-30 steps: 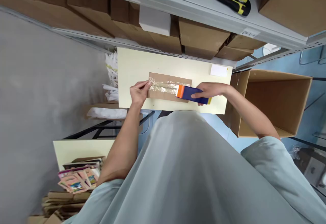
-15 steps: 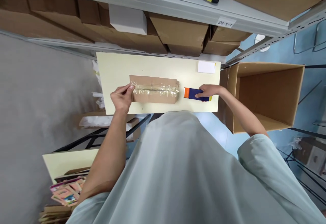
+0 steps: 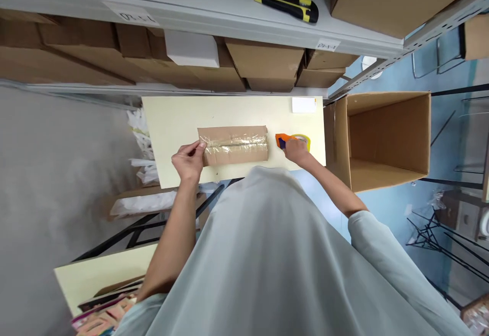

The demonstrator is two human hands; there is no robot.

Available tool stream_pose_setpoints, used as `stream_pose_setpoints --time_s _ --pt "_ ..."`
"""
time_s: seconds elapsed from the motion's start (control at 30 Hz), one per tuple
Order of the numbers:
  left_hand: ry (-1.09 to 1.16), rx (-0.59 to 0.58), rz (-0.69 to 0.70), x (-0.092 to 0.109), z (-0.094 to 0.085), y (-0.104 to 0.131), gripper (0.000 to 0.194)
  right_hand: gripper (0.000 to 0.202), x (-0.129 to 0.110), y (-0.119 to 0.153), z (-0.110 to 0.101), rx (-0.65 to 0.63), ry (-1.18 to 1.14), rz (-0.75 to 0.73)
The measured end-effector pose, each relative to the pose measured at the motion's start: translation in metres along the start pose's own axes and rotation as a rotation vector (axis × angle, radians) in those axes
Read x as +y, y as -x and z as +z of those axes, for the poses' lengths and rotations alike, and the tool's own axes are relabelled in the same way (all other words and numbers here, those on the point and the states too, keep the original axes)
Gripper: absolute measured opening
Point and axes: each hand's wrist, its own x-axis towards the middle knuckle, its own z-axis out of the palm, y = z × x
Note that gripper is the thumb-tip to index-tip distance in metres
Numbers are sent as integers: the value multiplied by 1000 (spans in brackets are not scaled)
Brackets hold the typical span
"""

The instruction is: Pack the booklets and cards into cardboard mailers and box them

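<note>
Seen from above on a pale yellow table (image 3: 171,117), a person's left hand (image 3: 188,160) pinches the left end of a small cardboard parcel (image 3: 234,145), thumb and fingertips closed on its edge where a strip of clear tape (image 3: 233,141) wrinkles across the top. The parcel lies flat near the middle of the table, its long side running left to right. Just to its right, apart from it, the right hand (image 3: 296,148) rests on a tape dispenser (image 3: 292,140) with an orange front, blue body and yellow rim, fingers curled over its top; how firmly they grip cannot be told from this angle. A small white card (image 3: 303,105) sits at the table's far right corner. Beside the table on the right stands a large open cardboard box (image 3: 385,137), tipped on its side with its mouth toward the camera. Above, a grey metal shelf (image 3: 214,5) carries stacked cartons beneath it and a black-and-yellow utility knife (image 3: 280,2) on top. The person's light grey shirt (image 3: 267,254) fills the foreground.
</note>
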Motion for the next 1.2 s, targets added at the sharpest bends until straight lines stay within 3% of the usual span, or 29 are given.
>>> stream_pose_setpoints --time_s 0.1,0.17,0.23,0.3,0.47,0.57,0.7,0.83,0.93,1.03,1.13,1.2 --pt "-64 4 -23 -1 -16 2 28 30 -3 16 4 119 -13 125" --pt "-102 2 -45 2 -27 1 39 36 -9 29 0 181 -76 128" --pt "-119 23 -14 15 -33 -1 51 42 -21 41 -10 229 -154 130" --pt "-110 54 140 41 -31 -2 53 49 -37 49 -28 259 -216 120" --pt "90 -161 666 157 -8 3 37 41 -101 54 -103 442 -274 -46" --pt "181 -195 826 220 4 0 43 38 -147 53 -160 579 -199 -171" --pt "238 -80 868 269 16 -32 58 40 -203 42 -230 709 59 -302" --pt "234 -61 847 295 17 -67 64 39 -242 19 -277 743 310 -277" --pt "243 -78 888 295 8 -70 60 37 -258 -1 -292 679 378 -220" --pt "241 -85 880 265 -4 -62 50 43 -265 -16 -294 678 389 -188" --pt "218 -115 743 201 -16 -56 43 57 -258 -20 -273 832 361 -221" --pt "195 -118 585 142 -27 -51 42 61 -241 -19 -240 988 294 -270"
